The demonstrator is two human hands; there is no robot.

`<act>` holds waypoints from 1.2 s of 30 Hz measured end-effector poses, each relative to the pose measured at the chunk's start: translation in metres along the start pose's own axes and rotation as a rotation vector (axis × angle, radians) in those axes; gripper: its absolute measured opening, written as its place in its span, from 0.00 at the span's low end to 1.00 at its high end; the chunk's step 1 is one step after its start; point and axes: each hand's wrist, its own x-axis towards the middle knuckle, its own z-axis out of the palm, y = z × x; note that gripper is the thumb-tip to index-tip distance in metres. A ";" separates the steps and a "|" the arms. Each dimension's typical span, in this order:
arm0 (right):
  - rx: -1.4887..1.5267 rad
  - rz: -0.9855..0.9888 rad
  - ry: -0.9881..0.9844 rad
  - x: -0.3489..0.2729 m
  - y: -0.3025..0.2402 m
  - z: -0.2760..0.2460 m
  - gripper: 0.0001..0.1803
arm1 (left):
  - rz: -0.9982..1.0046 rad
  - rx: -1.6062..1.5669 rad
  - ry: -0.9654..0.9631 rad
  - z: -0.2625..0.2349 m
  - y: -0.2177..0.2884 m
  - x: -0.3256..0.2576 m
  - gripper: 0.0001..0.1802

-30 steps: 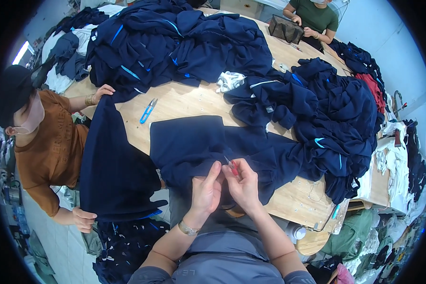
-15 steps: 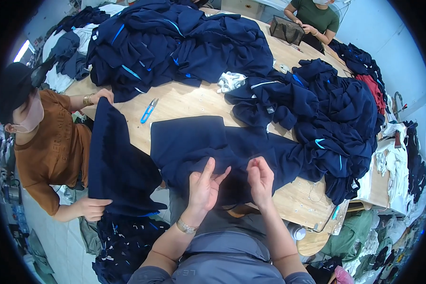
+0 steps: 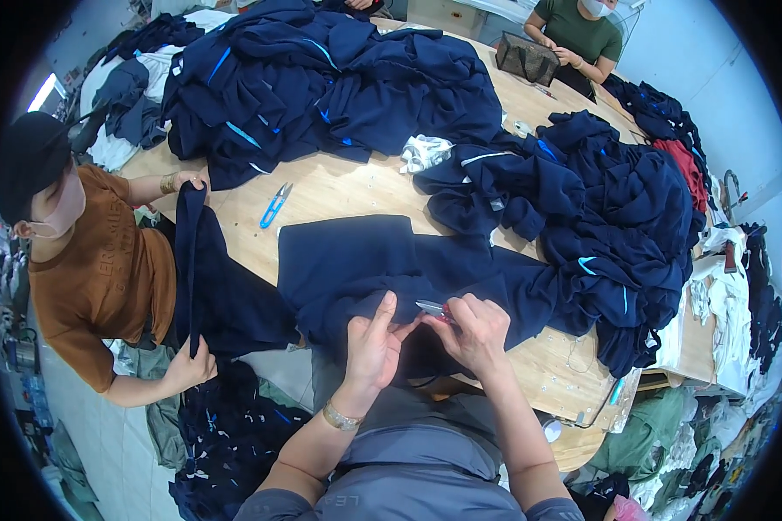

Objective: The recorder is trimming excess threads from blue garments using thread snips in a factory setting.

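Note:
My right hand [image 3: 478,332] is closed around small red-handled thread snips [image 3: 432,307], their metal blades pointing left. Just left of it, my left hand [image 3: 374,352] has its thumb raised apart from the fingers, whose tips reach toward the snips. Both hands are over a dark navy garment piece [image 3: 347,252], spread across the table's near edge and hanging toward my lap. Whether the left fingers pinch any thread or cloth is too small to tell. Blue-handled snips [image 3: 275,208] lie on the table beyond the garment.
Large navy garment heaps cover the table's far side [image 3: 391,95] and right side [image 3: 617,208]. At left, a co-worker in a brown shirt [image 3: 104,278] holds navy cloth [image 3: 226,295]. Another person in green [image 3: 578,39] is beside a dark mesh basket [image 3: 526,59]. Cloth pieces [image 3: 235,425] lie on the floor.
Red-handled snips now show in my right hand, which has moved slightly left toward my left hand. The co-worker at left has gathered the navy cloth into a narrower fold.

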 end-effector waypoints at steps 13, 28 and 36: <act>-0.043 -0.032 -0.061 0.005 0.000 -0.006 0.17 | 0.073 0.088 -0.025 0.003 -0.002 -0.002 0.14; 0.668 0.553 -0.033 0.008 -0.026 0.009 0.17 | 0.047 0.036 -0.050 0.002 -0.006 -0.002 0.15; 0.837 0.273 -0.189 -0.003 -0.044 -0.004 0.04 | -0.093 -0.008 -0.035 0.001 0.007 -0.002 0.14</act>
